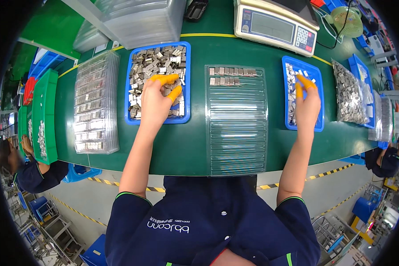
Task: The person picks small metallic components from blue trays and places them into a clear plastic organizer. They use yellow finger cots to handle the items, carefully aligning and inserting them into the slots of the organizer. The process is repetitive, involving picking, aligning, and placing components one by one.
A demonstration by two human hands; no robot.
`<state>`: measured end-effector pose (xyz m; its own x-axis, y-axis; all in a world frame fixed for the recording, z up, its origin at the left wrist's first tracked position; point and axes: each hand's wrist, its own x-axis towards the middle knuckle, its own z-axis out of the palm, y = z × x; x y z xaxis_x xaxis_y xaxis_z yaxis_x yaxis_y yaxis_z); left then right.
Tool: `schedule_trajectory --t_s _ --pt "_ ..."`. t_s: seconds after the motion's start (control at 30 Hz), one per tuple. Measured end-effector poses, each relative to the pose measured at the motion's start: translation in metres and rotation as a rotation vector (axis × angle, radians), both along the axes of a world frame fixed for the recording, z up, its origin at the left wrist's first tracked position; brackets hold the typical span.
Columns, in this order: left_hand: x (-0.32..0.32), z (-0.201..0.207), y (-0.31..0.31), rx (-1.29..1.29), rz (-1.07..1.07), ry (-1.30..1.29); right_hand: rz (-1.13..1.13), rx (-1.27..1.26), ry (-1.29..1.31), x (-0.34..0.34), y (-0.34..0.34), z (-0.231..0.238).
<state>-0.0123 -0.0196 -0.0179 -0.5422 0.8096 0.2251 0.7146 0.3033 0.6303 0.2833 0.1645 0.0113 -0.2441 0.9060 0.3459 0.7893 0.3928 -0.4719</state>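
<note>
Two bare hands at work over a green bench, sleeves short, yellow finger covers on thumb and forefinger of each.

Left hand: reaching over a blue tray heaped with small metal pieces. Thumb and forefinger parted, tips down among the pieces near the tray's right side; whether one is pinched there I can't tell.

Right hand: over a second, narrower blue tray, holding small silver and white pieces, more loosely spread. Thumb and forefinger parted here too, tips above the pieces; a grip on anything is too small to make out.

Between the two sets of fingers, well apart from both: a clear ridged tray. Its far end holds a full row of metal parts, with a shorter row just nearer.

Left of the left fingers: a stack of filled clear trays, then a green bin, a co-worker's hand beside it. Beyond those fingers, a stack of clear plastic. Beyond the right fingers, a weighing scale; to their right, a clear bag full of metal pieces.
</note>
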Motion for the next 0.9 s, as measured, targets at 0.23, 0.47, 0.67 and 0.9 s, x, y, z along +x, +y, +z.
schedule_trajectory --t_s 0.23,0.47,0.67,0.9 --pt "0.009 -0.009 0.014 0.018 0.053 0.156 0.037 -0.264 -0.014 0.033 0.013 -0.039" --pt "0.01 0.003 0.011 0.07 0.2 -0.41 -0.137 -0.273 0.181 0.032 0.013 -0.042" --pt "0.022 0.014 0.006 0.383 0.158 -0.961 -0.244 -0.215 0.317 0.038 0.017 -0.046" --pt "0.039 0.019 -0.004 0.368 0.006 -1.174 -0.27 -0.109 0.338 0.037 0.016 -0.034"
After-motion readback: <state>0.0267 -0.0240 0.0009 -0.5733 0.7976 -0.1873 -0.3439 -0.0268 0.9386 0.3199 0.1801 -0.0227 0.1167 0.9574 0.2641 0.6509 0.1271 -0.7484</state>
